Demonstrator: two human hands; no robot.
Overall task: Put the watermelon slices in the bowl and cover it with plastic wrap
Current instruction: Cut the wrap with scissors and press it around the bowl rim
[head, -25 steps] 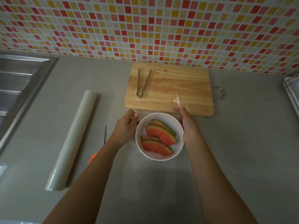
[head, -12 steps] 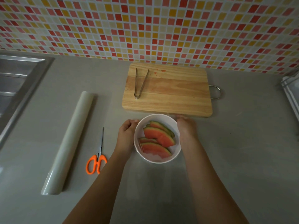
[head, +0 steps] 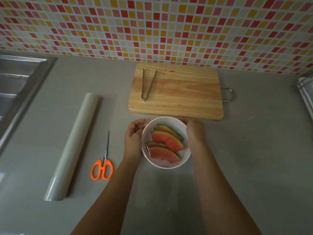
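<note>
A white bowl (head: 169,120) stands on the grey counter, just in front of the wooden cutting board (head: 186,99). Several watermelon slices (head: 169,141) lie inside it. A clear sheet of plastic wrap (head: 162,162) is stretched over the bowl's top, with glints on its near part. My left hand (head: 133,138) is cupped against the bowl's left side. My right hand (head: 194,133) presses against its right side. Both hands hold the wrap down around the rim. The roll of plastic wrap (head: 74,145) lies diagonally to the left.
Metal tongs (head: 148,83) rest on the cutting board's left part. Orange-handled scissors (head: 103,165) lie between the roll and my left arm. A steel sink (head: 17,92) is at the far left, a rack (head: 306,92) at the right edge, and a tiled wall behind.
My hands came back from the bowl's far edge, where the right one held up a corner of wrap, to its sides. The wrap now lies down over the bowl. The scissors have come into view.
</note>
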